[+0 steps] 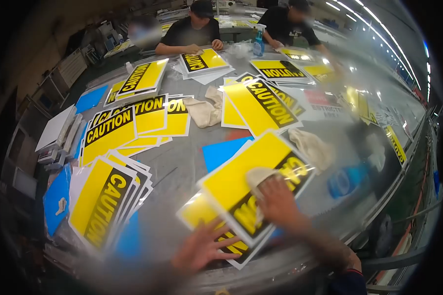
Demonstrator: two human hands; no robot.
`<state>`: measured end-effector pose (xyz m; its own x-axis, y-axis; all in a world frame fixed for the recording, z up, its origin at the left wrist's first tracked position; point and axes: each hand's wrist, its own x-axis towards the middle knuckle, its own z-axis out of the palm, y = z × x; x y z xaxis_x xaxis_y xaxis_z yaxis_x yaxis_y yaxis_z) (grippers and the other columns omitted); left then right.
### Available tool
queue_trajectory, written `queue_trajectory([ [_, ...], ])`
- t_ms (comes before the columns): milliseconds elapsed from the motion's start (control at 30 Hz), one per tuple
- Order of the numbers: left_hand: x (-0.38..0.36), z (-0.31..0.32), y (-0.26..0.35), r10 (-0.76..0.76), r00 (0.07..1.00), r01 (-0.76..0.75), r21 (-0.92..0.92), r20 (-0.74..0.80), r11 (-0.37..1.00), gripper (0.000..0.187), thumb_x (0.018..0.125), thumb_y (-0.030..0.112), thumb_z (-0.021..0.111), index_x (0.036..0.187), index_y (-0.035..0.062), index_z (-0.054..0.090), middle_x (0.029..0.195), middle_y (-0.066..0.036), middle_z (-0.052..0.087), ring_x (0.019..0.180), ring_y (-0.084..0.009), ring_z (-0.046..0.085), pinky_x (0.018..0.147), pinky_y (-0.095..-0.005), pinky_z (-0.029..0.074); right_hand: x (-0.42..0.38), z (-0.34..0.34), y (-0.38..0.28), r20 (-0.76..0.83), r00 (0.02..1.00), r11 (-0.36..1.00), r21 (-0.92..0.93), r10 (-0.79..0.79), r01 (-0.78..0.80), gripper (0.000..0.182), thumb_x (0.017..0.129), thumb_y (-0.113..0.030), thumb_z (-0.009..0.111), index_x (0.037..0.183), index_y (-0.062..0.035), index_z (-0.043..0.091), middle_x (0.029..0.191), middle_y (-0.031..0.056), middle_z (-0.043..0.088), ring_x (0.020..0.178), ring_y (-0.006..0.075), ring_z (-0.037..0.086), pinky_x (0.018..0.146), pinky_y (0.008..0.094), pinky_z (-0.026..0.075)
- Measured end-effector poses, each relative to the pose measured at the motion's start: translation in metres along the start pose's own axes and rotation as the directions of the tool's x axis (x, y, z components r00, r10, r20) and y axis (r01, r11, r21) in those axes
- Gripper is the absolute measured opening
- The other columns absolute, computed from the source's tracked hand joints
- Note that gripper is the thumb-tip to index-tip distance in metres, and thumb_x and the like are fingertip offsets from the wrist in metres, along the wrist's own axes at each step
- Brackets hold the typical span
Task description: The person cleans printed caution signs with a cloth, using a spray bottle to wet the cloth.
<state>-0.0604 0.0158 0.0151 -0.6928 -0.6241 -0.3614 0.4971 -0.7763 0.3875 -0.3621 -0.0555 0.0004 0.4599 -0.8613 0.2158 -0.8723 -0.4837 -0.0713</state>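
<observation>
In front of me lies a yellow caution sign (231, 182) with a black band, on top of another caution sign (198, 210). My right hand (276, 199) presses a cream cloth (259, 178) against the upper sign's face, over part of the lettering. With fingers spread, my left hand (209, 246) rests at the near left edge of the two signs and holds nothing. A second cloth (312, 147) sits just beyond the upper sign, to the right. Blue sheet material (224, 151) shows from under the sign's far left corner.
Stacks of caution signs (101, 201) cover the table's left side, with more signs (261, 105) farther back. Another cloth (204, 108) lies mid-table. A blue spray bottle (259, 42) stands at the back. Two co-workers in dark shirts (187, 34) handle signs across the table.
</observation>
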Motion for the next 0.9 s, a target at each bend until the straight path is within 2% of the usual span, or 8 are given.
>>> queue_trajectory([
  [67,0.0,0.017,0.003,0.008,0.998,-0.003,0.084,-0.061,0.996,0.087,0.109,0.061,0.05,0.173,0.0167,0.012,0.177,-0.018,0.023,0.153,-0.0494,0.04,0.118,-0.0758,0.041,0.012,0.0,0.01,-0.092,0.977,0.974,-0.107,0.191,-0.2,0.06,0.105,-0.035,0.058,0.156,-0.0036,0.051,0.154,0.0252,0.053,0.147,0.0491,0.044,0.122,0.0645,0.03],
  [200,0.006,0.004,-0.002,0.069,0.995,-0.058,0.152,-0.07,0.987,0.071,0.114,0.047,0.049,0.169,0.0111,0.022,0.172,-0.019,0.032,0.153,-0.0469,0.043,0.119,-0.0694,0.044,0.003,0.008,-0.055,-0.016,0.985,0.983,0.067,-0.173,0.174,0.064,0.104,-0.034,0.058,0.16,-0.0061,0.046,0.159,0.0208,0.049,0.149,0.0464,0.042,0.123,0.0637,0.028],
  [367,-0.014,-0.005,0.022,0.34,0.886,-0.156,0.488,-0.316,0.859,0.047,0.112,0.028,0.06,0.148,0.0004,0.051,0.149,-0.024,0.058,0.131,-0.0373,0.064,0.111,-0.0538,0.054,0.008,0.005,-0.061,0.004,0.996,0.982,0.166,-0.093,0.091,0.062,0.104,-0.032,0.059,0.161,-0.0117,0.047,0.16,0.0195,0.049,0.151,0.0458,0.041,0.126,0.0628,0.025],
  [400,-0.018,-0.01,0.032,0.471,0.826,-0.183,0.643,-0.31,0.744,0.046,0.109,0.026,0.064,0.145,-0.0009,0.055,0.146,-0.024,0.06,0.129,-0.0367,0.063,0.11,-0.0521,0.053,0.007,0.006,-0.059,0.004,0.997,0.982,0.176,-0.076,0.074,0.061,0.104,-0.032,0.06,0.161,-0.0139,0.047,0.161,0.0192,0.049,0.153,0.0448,0.04,0.127,0.0627,0.024],
  [500,-0.018,-0.022,0.062,0.815,0.525,0.176,0.906,0.244,-0.385,0.052,0.101,0.023,0.074,0.143,-0.0028,0.059,0.141,-0.024,0.061,0.129,-0.0374,0.057,0.111,-0.0495,0.047,0.009,0.001,-0.06,-0.034,0.995,0.985,0.14,-0.095,0.099,0.062,0.103,-0.031,0.061,0.16,-0.0102,0.048,0.159,0.0202,0.049,0.148,0.0447,0.044,0.124,0.0629,0.028],
  [633,-0.013,-0.028,0.061,0.766,0.611,0.249,0.87,0.2,-0.425,0.064,0.092,0.019,0.082,0.149,-0.0002,0.058,0.132,-0.022,0.061,0.125,-0.038,0.055,0.108,-0.047,0.046,0.007,0.005,-0.059,-0.046,0.996,0.986,0.145,-0.081,0.087,0.061,0.103,-0.032,0.061,0.159,-0.0105,0.049,0.156,0.0202,0.05,0.147,0.0439,0.045,0.123,0.0631,0.028],
  [733,-0.012,-0.031,0.066,0.789,0.613,0.204,0.959,0.032,-0.197,0.065,0.09,0.015,0.082,0.148,-0.0006,0.058,0.133,-0.019,0.06,0.118,-0.0331,0.06,0.101,-0.0442,0.05,0.008,0.003,-0.056,-0.048,0.992,0.982,0.144,-0.116,0.122,0.06,0.104,-0.033,0.06,0.158,-0.0102,0.049,0.156,0.02,0.051,0.147,0.0438,0.045,0.123,0.0632,0.029],
  [900,-0.008,-0.007,0.066,0.723,0.651,-0.485,0.605,-0.232,0.631,0.06,0.108,0.02,0.064,0.163,0.0056,0.043,0.154,-0.015,0.055,0.144,-0.0326,0.056,0.111,-0.0529,0.055,0.008,0.008,-0.055,-0.062,0.994,0.983,0.151,-0.094,0.103,0.061,0.107,-0.035,0.055,0.162,-0.0095,0.045,0.157,0.0214,0.049,0.15,0.0449,0.042,0.125,0.0628,0.027],
])
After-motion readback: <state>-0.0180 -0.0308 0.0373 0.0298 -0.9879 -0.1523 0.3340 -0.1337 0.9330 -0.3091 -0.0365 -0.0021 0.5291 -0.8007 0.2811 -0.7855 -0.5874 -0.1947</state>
